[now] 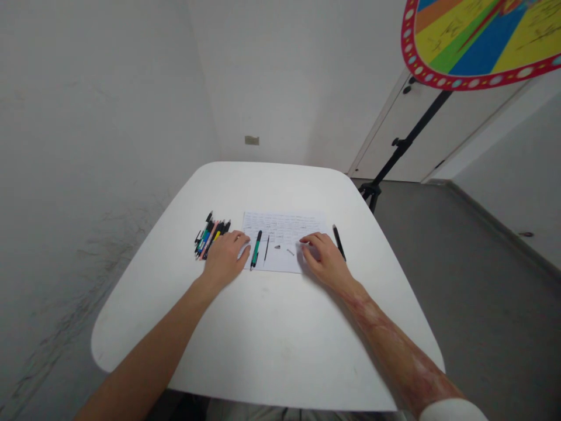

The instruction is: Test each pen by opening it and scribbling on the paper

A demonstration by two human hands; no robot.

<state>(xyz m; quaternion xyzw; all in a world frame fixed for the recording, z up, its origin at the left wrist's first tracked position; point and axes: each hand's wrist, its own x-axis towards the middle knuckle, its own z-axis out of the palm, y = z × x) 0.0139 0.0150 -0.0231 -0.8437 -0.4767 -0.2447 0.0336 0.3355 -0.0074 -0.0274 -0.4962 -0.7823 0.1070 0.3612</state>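
Note:
A sheet of paper [289,225] with rows of print lies on the white table. On it are a green and black pen [256,250], a thin dark pen refill [266,248], a small dark piece [277,247] and a small spring-like piece [290,252]. My left hand [227,252] rests at the sheet's left edge, fingers apart and holding nothing, beside a pile of pens [205,240]. Over the sheet's right side, my right hand [323,257] is open with fingers curved and nothing visible in it. A black pen [339,242] lies just right of that hand.
The white table [272,339] has rounded corners and stands near the walls. At the right, a colourful wheel [477,47] hangs on a black stand [397,155] beside the table's edge. A door [421,134] is behind it.

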